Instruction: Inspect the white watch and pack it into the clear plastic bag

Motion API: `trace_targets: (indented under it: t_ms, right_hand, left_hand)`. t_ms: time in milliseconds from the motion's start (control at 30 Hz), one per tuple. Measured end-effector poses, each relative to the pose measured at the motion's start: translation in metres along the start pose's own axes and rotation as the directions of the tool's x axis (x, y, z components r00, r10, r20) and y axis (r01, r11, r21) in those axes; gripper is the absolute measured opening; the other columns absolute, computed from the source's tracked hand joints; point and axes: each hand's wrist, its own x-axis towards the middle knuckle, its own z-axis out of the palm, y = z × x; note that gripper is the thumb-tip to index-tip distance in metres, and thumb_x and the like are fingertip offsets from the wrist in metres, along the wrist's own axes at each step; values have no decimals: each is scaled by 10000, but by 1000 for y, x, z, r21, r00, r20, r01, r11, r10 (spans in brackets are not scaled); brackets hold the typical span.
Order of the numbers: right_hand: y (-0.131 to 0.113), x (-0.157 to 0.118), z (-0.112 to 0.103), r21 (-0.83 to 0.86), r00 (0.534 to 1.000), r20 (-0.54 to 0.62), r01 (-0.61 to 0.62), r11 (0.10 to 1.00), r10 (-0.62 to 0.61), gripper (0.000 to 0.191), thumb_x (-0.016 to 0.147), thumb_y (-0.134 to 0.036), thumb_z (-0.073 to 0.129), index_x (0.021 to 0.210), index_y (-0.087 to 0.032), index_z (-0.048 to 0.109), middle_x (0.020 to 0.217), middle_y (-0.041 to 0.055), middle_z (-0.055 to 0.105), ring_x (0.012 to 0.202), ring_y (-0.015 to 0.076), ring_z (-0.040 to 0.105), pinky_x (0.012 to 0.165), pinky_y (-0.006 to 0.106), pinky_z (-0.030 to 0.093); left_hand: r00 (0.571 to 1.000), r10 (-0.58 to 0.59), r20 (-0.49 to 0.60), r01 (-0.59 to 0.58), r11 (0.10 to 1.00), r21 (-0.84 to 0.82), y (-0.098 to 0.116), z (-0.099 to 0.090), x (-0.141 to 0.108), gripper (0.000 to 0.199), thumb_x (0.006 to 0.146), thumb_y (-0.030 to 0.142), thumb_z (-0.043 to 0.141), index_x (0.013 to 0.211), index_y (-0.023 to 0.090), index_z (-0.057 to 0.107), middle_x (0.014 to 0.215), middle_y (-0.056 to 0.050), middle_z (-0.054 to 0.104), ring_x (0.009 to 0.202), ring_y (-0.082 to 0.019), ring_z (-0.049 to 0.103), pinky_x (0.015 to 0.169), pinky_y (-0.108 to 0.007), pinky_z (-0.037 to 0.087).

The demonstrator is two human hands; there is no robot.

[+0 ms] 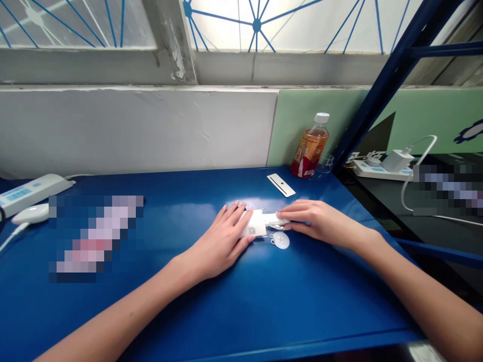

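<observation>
Positions of items, left to right and front to back

Desk (234, 311): against a wall (132, 133), window (290, 25) above it. Far left: power strip (37, 192); cabled device (30, 214) before it; blurred item (98, 234) to their right. Centre: packet (259, 224), partly under left hand (226, 237); narrow piece (272, 219) at its right end, right hand (313, 217) upon it. Disc (281, 240): before the narrow piece, between the hands. Flat strip (281, 185): behind the right hand. Bottle (311, 151): rear right, container (326, 163) just right of it. Beyond the post (379, 100), right: second power strip (364, 170), bearing a charger (398, 161).
</observation>
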Motion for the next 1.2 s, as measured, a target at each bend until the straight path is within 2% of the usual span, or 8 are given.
trace_targets:
  t_ms: [267, 400, 533, 667, 833, 967, 1067, 1200]
  right_hand:
    - [-14, 8, 23, -74, 992, -109, 58, 996, -66, 284, 1005, -296, 480, 1098, -211, 734, 1100, 108, 748, 947, 265, 697, 848, 440, 562]
    - [-14, 6, 22, -62, 989, -145, -14, 998, 5, 267, 981, -255, 505, 1140, -224, 718, 1173, 97, 724, 1098, 273, 650, 923, 446, 549]
    - [-15, 1, 12, -20, 969, -174, -180, 983, 174, 312, 972, -238, 483, 1213, -190, 675, 1197, 115, 712, 1161, 271, 638, 955, 445, 547]
    - [-28, 0, 9, -18, 983, -47, -178, 984, 177, 310, 981, -240, 447, 1170, -185, 687, 1221, 126, 702, 1282, 292, 562, 991, 459, 528]
    - [-46, -3, 16, 139, 962, 20, -272, 952, 272, 510, 996, -362, 436, 1445, -123, 459, 1444, 191, 525, 1357, 323, 480, 1066, 513, 464]
    - [-48, -5, 24, 349, 921, 106, -388, 853, 375, 727, 976, -503, 451, 1566, -147, 217, 1530, 199, 404, 1403, 343, 405, 1113, 581, 380]
    - [-48, -5, 31, 482, 894, 167, -442, 757, 415, 838, 950, -563, 470, 1581, -127, 133, 1598, 198, 248, 1462, 341, 274, 1164, 581, 282]
    - [-51, -1, 35, 602, 875, 242, -474, 642, 419, 925, 928, -582, 497, 1584, -108, 49, 1619, 195, 158, 1479, 322, 235, 1188, 558, 221]
  left_hand:
    - [1000, 24, 20, -25, 1000, 18, 2, -1, 1, 559, 1057, 418, 301, 1539, 136, 270, 1589, -166, 282, 1499, -301, 134, 1179, -546, 230]
    - [1000, 7, 13, -7, 1000, 21, 1, 1, 0, 556, 1053, 427, 312, 1533, 145, 288, 1580, -166, 300, 1496, -305, 144, 1177, -549, 233]
    - [1000, -10, 14, 10, 1000, 17, 1, 2, 0, 563, 1052, 434, 312, 1536, 147, 281, 1583, -161, 295, 1497, -306, 145, 1178, -557, 224]
    - [1000, -18, 15, 18, 1000, 9, 1, 2, 0, 562, 1051, 440, 309, 1529, 144, 293, 1585, -168, 288, 1496, -307, 155, 1174, -557, 230]
    - [999, -41, 27, 41, 999, 20, 2, 3, 0, 568, 1052, 448, 294, 1523, 130, 290, 1591, -180, 270, 1499, -307, 135, 1184, -541, 209]
    - [999, -37, 28, 36, 999, 18, 3, 3, 0, 559, 1055, 440, 287, 1525, 136, 278, 1593, -179, 266, 1502, -301, 121, 1185, -544, 205]
    - [998, -39, 39, 38, 999, 22, 4, 2, 0, 568, 1056, 433, 280, 1526, 114, 268, 1594, -193, 253, 1502, -307, 107, 1187, -547, 199]
    - [997, -48, 59, 46, 998, 38, 5, 2, 1, 576, 1061, 418, 262, 1525, 78, 262, 1594, -212, 238, 1501, -319, 103, 1190, -547, 185]
